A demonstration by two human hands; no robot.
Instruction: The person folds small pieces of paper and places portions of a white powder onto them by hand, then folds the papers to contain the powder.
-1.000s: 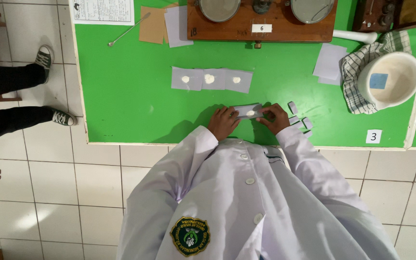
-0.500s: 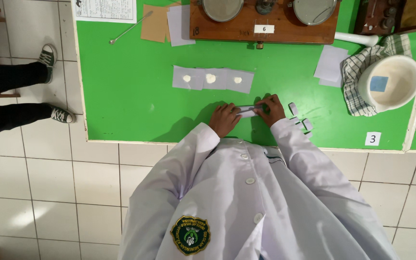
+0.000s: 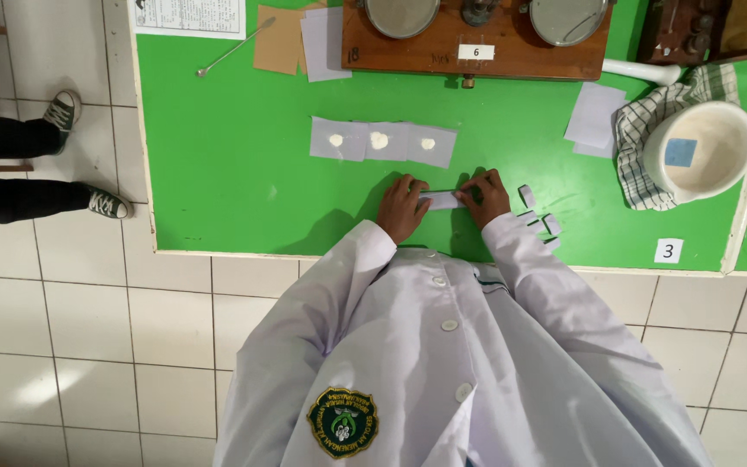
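My left hand (image 3: 402,208) and my right hand (image 3: 484,195) press on the two ends of a small folded white paper (image 3: 443,200) lying on the green table (image 3: 235,173). Both hands pinch the paper's edges. Just beyond it lie three pale paper squares in a row (image 3: 383,142), each with a little heap of white powder. Several small folded paper packets (image 3: 539,216) lie to the right of my right hand. My white coat sleeves cover my forearms.
A wooden balance with two metal pans (image 3: 477,35) stands at the back. A white mortar (image 3: 706,149) sits on a checked cloth at right, near loose papers (image 3: 595,114). A metal spatula (image 3: 233,47) and brown paper (image 3: 278,39) lie back left. Another person's legs and shoes (image 3: 62,112) stand left.
The paper between my hands has been folded narrower, hiding the powder seen a second ago. My hands shifted slightly on it; all else is still.
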